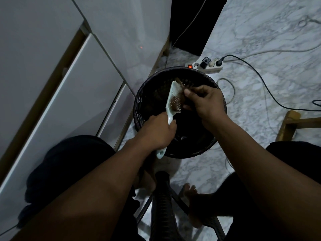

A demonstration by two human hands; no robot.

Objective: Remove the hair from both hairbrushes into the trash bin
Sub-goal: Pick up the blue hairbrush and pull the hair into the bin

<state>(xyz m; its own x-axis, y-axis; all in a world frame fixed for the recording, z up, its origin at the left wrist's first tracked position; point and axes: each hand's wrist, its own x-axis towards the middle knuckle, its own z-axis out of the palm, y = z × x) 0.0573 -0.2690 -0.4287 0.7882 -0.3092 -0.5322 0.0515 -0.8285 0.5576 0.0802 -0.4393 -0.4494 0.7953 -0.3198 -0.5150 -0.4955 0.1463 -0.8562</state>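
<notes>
My left hand grips the handle of a pale mint hairbrush, which is held upright over a round black trash bin lined with a dark bag. Brown hair clings to the bristles near the brush's top. My right hand is at the bristle side, its fingers pinched on that hair. Only this one brush is visible.
White cabinet doors stand close on the left. A power strip with plugs and cables lies on the marble floor behind the bin. A wooden leg is at the right. A black chair and my bare feet are below.
</notes>
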